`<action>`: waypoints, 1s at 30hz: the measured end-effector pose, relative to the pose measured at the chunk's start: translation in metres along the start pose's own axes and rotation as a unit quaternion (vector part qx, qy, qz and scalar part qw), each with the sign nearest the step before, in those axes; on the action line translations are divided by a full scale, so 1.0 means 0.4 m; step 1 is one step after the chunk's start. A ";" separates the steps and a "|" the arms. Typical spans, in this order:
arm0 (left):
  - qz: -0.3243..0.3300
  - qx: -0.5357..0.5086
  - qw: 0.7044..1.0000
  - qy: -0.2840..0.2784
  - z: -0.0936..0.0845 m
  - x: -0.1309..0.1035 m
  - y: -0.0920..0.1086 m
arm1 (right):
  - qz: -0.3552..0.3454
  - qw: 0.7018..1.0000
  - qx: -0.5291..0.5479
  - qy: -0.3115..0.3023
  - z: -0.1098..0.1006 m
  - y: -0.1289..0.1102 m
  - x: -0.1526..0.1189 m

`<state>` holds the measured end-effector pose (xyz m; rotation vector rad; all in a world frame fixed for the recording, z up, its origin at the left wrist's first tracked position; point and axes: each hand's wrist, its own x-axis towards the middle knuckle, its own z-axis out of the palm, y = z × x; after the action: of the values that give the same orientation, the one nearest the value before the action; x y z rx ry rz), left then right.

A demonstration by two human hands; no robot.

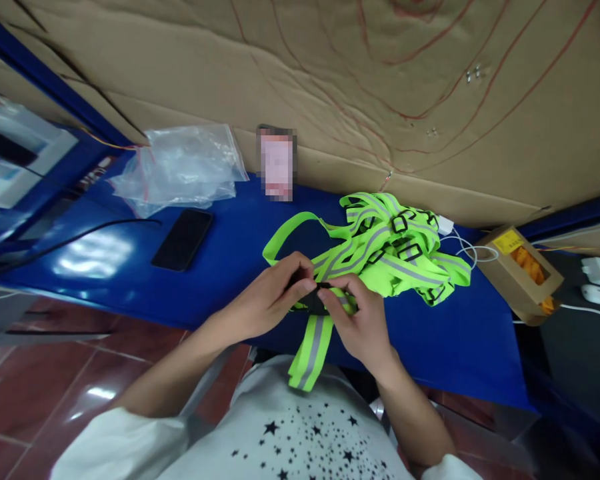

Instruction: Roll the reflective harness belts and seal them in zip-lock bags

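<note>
A neon yellow-green reflective strap [311, 353] with a grey stripe hangs down from between my hands over the front edge of the table. My left hand [270, 293] pinches a small black piece on this strap, thumb and forefinger pressed together. Close beside it, my right hand [360, 317] grips the same strap, a folded bit of it showing under the fingers. The exact shape of the black piece is hidden by my fingertips. Just beyond my hands lies a tangled pile of the same reflective straps [415, 270] with black buckles [403, 221], one loop reaching out to the left.
On the blue table [450, 353] lie a black phone [183, 240] and clear plastic zip bags [185, 167]. A blurred pink card-like item [277, 163] leans against the cardboard wall [180, 73]. At right are a white charger [445, 225] with its cable and a brown windowed box [520, 273].
</note>
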<state>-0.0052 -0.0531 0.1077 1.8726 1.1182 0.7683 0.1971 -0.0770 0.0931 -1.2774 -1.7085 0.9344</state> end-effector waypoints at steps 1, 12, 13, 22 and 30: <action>0.010 0.004 1.000 -0.001 -0.010 -0.004 0.003 | -0.002 1.000 0.006 -0.002 -0.004 0.001 0.001; 0.112 0.145 0.981 -0.063 -0.168 -0.006 0.029 | -0.095 0.991 0.057 0.074 -0.099 -0.034 0.030; 0.115 0.129 0.982 -0.069 -0.162 -0.002 0.036 | -0.097 0.990 0.050 0.089 -0.099 -0.040 0.033; 0.109 -0.011 0.992 -0.054 -0.087 0.019 0.009 | -0.028 0.986 0.098 0.131 -0.072 -0.029 0.050; 0.086 -0.123 0.989 -0.020 -0.106 0.058 -0.068 | 0.006 0.954 0.173 0.244 -0.140 0.011 0.086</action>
<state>-0.0409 -0.0107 0.1072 1.7811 0.8044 0.9160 0.2432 -0.0370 0.1178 -1.1615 -1.1002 0.7970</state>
